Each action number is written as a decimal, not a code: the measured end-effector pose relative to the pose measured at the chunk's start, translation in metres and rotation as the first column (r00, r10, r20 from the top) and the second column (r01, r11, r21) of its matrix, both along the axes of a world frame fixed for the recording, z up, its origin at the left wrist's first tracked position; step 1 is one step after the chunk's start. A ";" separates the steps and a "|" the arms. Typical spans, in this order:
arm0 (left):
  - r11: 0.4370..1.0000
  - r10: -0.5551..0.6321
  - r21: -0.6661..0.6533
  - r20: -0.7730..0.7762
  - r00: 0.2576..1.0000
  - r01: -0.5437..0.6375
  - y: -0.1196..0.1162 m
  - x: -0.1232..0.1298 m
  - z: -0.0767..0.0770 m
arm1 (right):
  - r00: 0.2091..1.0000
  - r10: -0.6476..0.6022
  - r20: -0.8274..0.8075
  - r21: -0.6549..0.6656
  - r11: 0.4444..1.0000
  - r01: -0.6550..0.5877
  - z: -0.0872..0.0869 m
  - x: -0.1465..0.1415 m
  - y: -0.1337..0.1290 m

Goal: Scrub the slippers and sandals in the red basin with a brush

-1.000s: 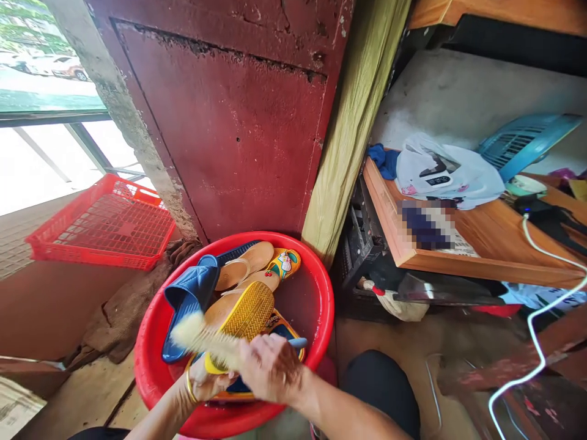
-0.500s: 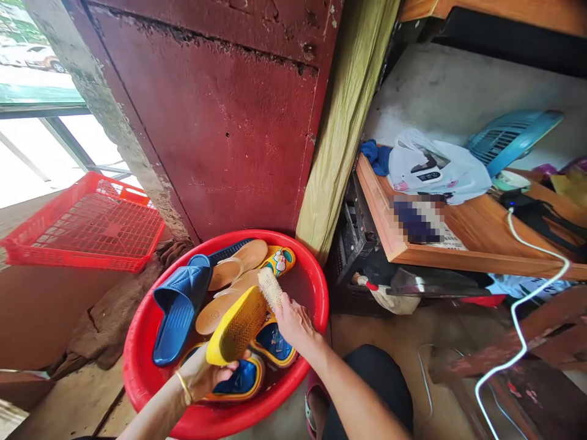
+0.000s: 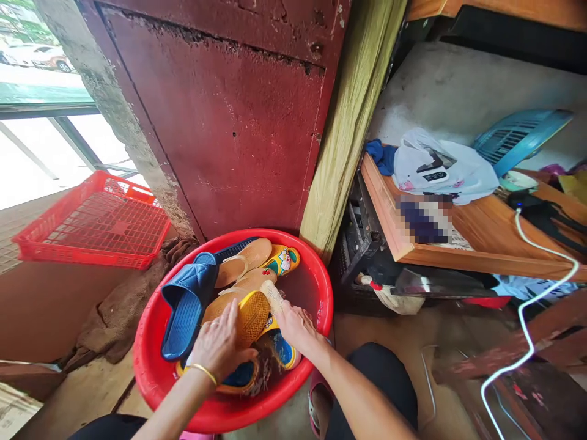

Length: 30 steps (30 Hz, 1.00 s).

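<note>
Red plastic crate (image 3: 92,223) sits tilted at far left, near a chipped concrete pillar (image 3: 123,116), with a crumpled brown cloth (image 3: 110,324) on the floor beside it; a red plastic basin (image 3: 143,366) stands on the floor just in front of a dark red metal door (image 3: 220,128); inside it lie several sandals, a blue slide sandal (image 3: 186,305) among them, and the dark wet sheen at its bottom looks like water, though the view is too poor to be sure; the left hand (image 3: 220,345), wearing a gold bangle (image 3: 202,371), has its fingers spread and wrapped over a yellow-soled sandal (image 3: 250,316), holding it inside the basin; the right hand (image 3: 298,327) is closed around a pale-bristled scrub brush (image 3: 273,296), whose bristles touch that sandal's sole; a knee in black trousers (image 3: 380,379) sits to the right of the basin; beyond it stand a yellow-green wrapped post (image 3: 351,128) and a wooden shelf (image 3: 477,263) holding a white plastic bag (image 3: 440,168), with a blue fan (image 3: 520,140) behind and a white cable (image 3: 523,318) hanging at the right
</note>
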<state>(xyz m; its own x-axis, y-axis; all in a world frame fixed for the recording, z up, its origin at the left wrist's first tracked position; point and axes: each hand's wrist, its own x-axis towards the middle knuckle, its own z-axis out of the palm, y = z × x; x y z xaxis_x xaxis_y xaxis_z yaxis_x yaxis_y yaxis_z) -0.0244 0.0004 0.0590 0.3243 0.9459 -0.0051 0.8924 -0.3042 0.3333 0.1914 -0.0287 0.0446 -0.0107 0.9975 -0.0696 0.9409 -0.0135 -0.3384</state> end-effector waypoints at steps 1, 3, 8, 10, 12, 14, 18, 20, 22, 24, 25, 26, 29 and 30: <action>0.997 -0.041 0.058 -0.086 0.995 0.046 -0.007 0.009 -0.004 | 1.000 -0.010 -0.002 -0.002 1.000 0.010 -0.001 0.000 0.000; 0.989 -0.074 0.115 -0.185 0.980 0.096 -0.016 0.023 -0.009 | 1.000 -0.023 -0.006 0.001 1.000 0.023 -0.002 0.001 0.002; 0.995 -0.073 0.047 -0.233 0.970 0.086 -0.015 0.027 -0.015 | 1.000 -0.009 -0.027 0.053 0.999 0.011 -0.005 0.001 0.004; 0.999 -0.041 -0.041 -0.189 0.981 0.033 -0.005 0.021 -0.015 | 0.998 -0.011 -0.057 0.092 0.996 0.016 -0.004 0.002 0.006; 0.991 0.010 -0.131 -0.080 0.997 -0.021 0.006 0.011 -0.015 | 0.995 -0.018 -0.101 0.132 0.991 0.031 -0.002 0.005 0.007; 0.981 0.073 -0.184 0.068 0.995 -0.059 0.015 0.001 -0.014 | 0.989 -0.003 -0.147 0.186 0.982 0.031 0.001 0.008 0.006; 0.946 0.150 -0.324 0.486 0.861 0.019 0.014 -0.006 -0.006 | 0.985 0.038 -0.166 0.335 0.942 0.020 0.006 0.000 -0.001; 0.896 0.276 -0.438 0.681 0.678 0.075 0.008 -0.003 0.000 | 0.989 0.090 -0.121 0.419 0.908 -0.032 0.008 -0.012 -0.006; 0.842 0.401 -0.521 0.778 0.483 0.141 0.002 0.001 0.008 | 0.978 0.207 -0.009 0.500 0.848 -0.174 0.008 -0.022 -0.008; 0.806 0.471 -0.559 0.806 0.359 0.196 -0.002 0.002 0.015 | 0.962 0.249 0.112 0.536 0.800 -0.269 0.010 -0.024 -0.004; 0.794 0.494 -0.571 0.806 0.327 0.207 -0.002 0.002 0.018 | 0.967 0.209 0.145 0.535 0.806 -0.254 0.012 -0.022 0.000; 0.787 0.512 -0.581 0.802 0.307 0.208 -0.002 0.001 0.021 | 0.980 0.131 0.149 0.527 0.828 -0.191 0.014 -0.017 0.004; 0.782 0.536 -0.590 0.801 0.267 0.201 -0.003 -0.002 0.028 | 0.991 -0.100 0.084 0.491 0.870 0.046 0.018 -0.004 0.013; 0.789 0.531 -0.581 0.808 0.255 0.197 -0.004 -0.002 0.029 | 0.992 -0.102 0.068 0.498 0.866 0.055 0.018 -0.003 0.014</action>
